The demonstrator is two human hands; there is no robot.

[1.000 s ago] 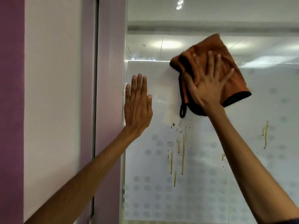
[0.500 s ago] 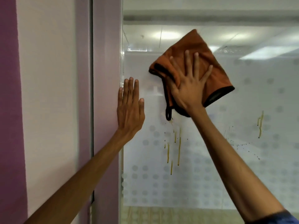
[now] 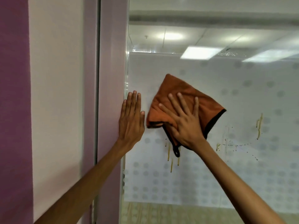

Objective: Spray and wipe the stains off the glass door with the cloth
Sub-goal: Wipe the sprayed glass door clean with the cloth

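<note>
An orange cloth [image 3: 181, 94] with a black edge and hanging loop lies flat against the glass door [image 3: 226, 175]. My right hand [image 3: 186, 122] presses it to the glass with fingers spread. My left hand [image 3: 131, 120] rests flat and empty at the glass's left edge, partly on the frame. Yellow-brown drip stains [image 3: 169, 152] run down just below the cloth. More drips [image 3: 259, 126] and a trail of dark specks [image 3: 234, 145] mark the glass to the right. No spray bottle is in view.
A mauve door frame [image 3: 111, 62] and a pink and purple wall [image 3: 48, 94] stand to the left. The glass carries a frosted dot pattern; ceiling lights show through its upper part. A wooden floor strip [image 3: 178, 212] shows at the bottom.
My right hand has slid the cloth down and left over the glass, covering the top of the middle drips. My left hand has stayed flat at the glass edge.
</note>
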